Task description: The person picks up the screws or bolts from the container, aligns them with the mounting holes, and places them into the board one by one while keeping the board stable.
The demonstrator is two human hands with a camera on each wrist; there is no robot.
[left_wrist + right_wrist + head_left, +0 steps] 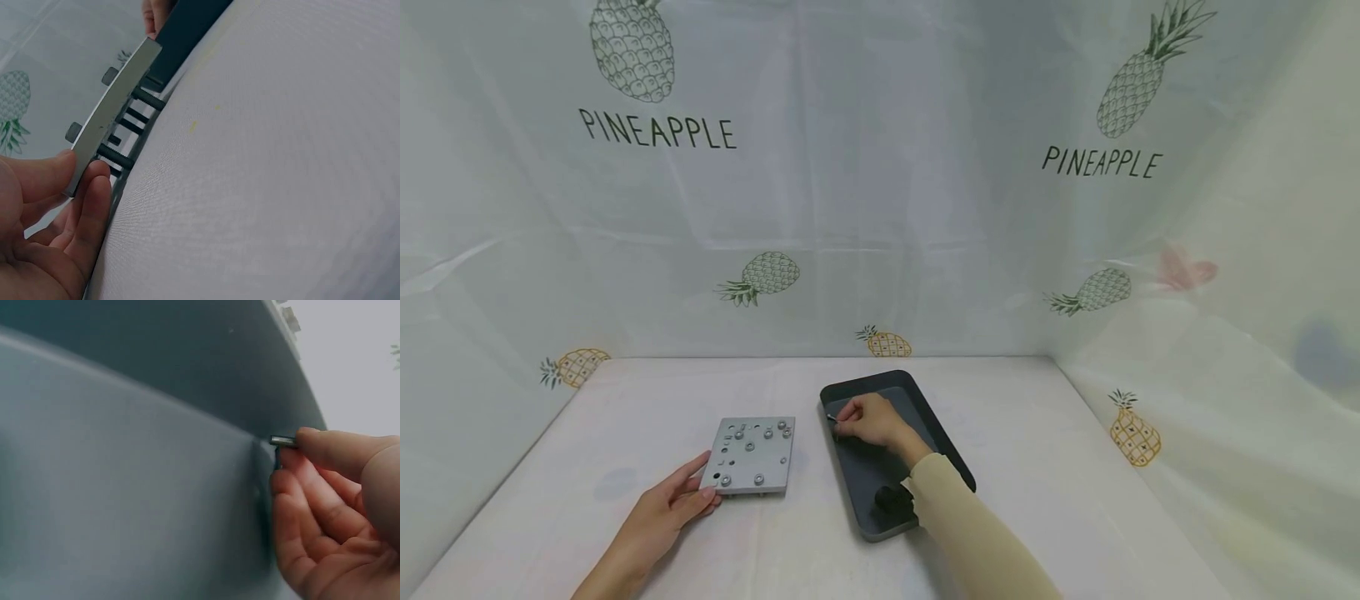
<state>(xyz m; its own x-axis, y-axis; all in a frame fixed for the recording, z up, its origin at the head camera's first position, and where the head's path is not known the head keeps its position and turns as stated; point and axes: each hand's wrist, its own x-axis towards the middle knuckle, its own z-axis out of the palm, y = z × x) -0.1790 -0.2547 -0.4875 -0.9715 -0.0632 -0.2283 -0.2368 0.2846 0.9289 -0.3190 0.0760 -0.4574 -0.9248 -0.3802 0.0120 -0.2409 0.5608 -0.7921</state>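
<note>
My left hand (662, 507) grips a silver metal plate (766, 457) at its near left corner, thumb on the edge and fingers beneath. Several bolt heads and holes dot the plate's top. From its underside, threaded bolt shanks (149, 99) stick out toward the table, as the left wrist view shows. Over the far left part of a dark grey tray (867, 475), my right hand (872, 419) pinches a small, thin metal pin (282, 440) between thumb and fingers. The pin's far end is hidden by the fingertips.
A white-covered table (805, 558) bears the plate on the left and the tray on the right. The tray has raised walls. A small black object (891, 498) shows beside the right sleeve, over the tray's near end. A pineapple-print curtain (880, 208) hangs behind and at both sides.
</note>
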